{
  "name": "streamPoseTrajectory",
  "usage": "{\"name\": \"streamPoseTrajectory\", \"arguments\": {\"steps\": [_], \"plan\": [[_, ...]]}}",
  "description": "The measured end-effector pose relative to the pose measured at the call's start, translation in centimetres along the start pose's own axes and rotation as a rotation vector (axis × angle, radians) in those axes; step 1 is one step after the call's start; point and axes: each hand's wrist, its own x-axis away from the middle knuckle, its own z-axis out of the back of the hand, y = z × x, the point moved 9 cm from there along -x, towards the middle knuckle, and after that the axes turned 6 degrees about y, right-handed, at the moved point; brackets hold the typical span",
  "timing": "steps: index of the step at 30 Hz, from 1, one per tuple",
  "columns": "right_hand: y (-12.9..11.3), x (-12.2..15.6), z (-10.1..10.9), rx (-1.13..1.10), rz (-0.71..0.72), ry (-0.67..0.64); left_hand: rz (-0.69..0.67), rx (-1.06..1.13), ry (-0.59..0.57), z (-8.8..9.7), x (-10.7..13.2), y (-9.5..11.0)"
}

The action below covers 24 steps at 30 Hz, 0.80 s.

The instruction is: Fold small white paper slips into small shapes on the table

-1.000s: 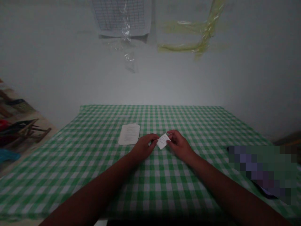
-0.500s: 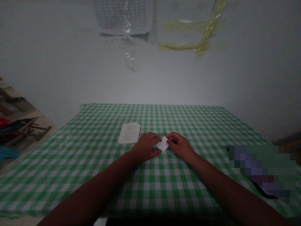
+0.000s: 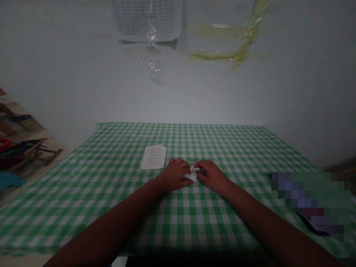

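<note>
A small printed piece of paper (image 3: 191,175) lies on the checked cloth between my two hands, partly covered by fingers. My left hand (image 3: 175,175) is closed on its left side, with the thumb at the near edge and fingertips on top. On the paper's right, my right hand (image 3: 210,174) pinches the far corner, which looks bent over. Just beyond my left hand sits a stack of printed paper sheets (image 3: 154,157), its edges slightly uneven.
A green and white checked tablecloth (image 3: 178,222) covers the table. At the right lies a dark-edged flat object (image 3: 308,207), mostly blurred out. A wall with taped papers (image 3: 146,18) rises behind. Wooden furniture (image 3: 30,152) stands on the floor at the left.
My right hand has moved slightly left over the paper, and its far corner has folded inward. My left hand has shifted a little toward me. The stack stays in place.
</note>
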Motion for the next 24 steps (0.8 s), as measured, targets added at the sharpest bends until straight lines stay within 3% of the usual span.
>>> {"name": "streamPoseTrajectory", "arguments": {"steps": [8,24], "plan": [[-0.5,0.0,0.6,0.087,0.044,0.005,-0.063,-0.106,-0.017,0.0,-0.2,0.7],[-1.1,-0.3,1.7,0.021,0.005,0.027,-0.036,-0.136,0.006,0.2,-0.4,0.9]]}}
